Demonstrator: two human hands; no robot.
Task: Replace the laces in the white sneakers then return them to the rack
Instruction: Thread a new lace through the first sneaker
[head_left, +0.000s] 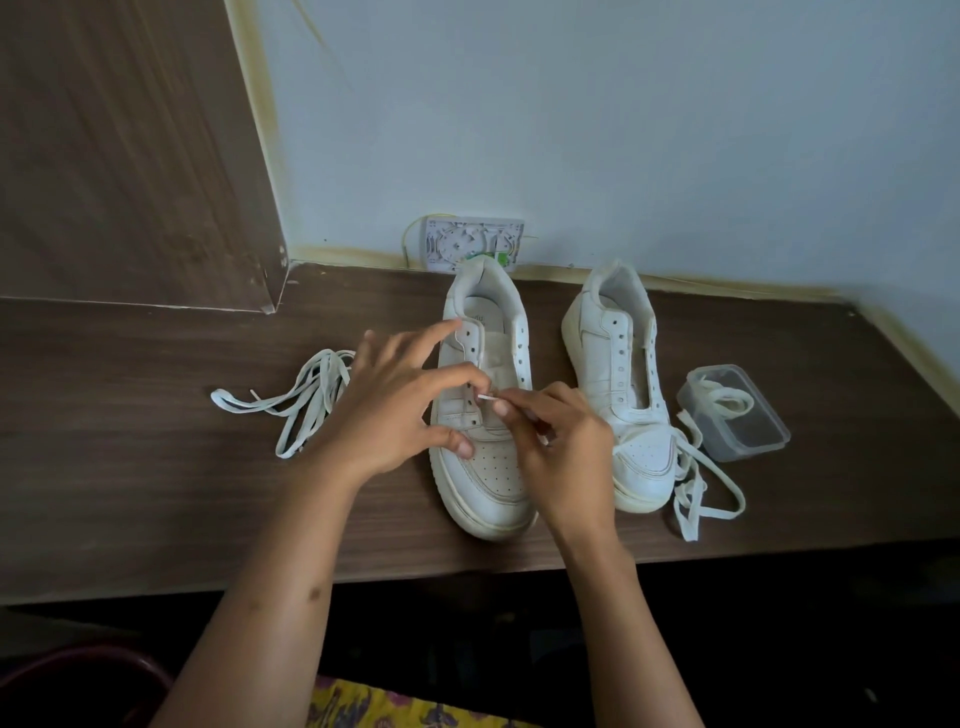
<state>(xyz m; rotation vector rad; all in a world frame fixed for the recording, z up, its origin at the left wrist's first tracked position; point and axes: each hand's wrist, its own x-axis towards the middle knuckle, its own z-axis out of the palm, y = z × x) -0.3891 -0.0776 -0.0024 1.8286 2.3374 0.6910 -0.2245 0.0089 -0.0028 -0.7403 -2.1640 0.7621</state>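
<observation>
White sneakers (488, 415), two; loose laces (296, 405), two bundles; hands (395, 410), two.

The two sneakers (485, 415) (621, 364) look like smooth, matt white leather. The loose laces (296, 405) are flat woven cloth. The table (156, 467) shows dark matt wood grain; the small box (737, 415) is clear plastic.
</observation>
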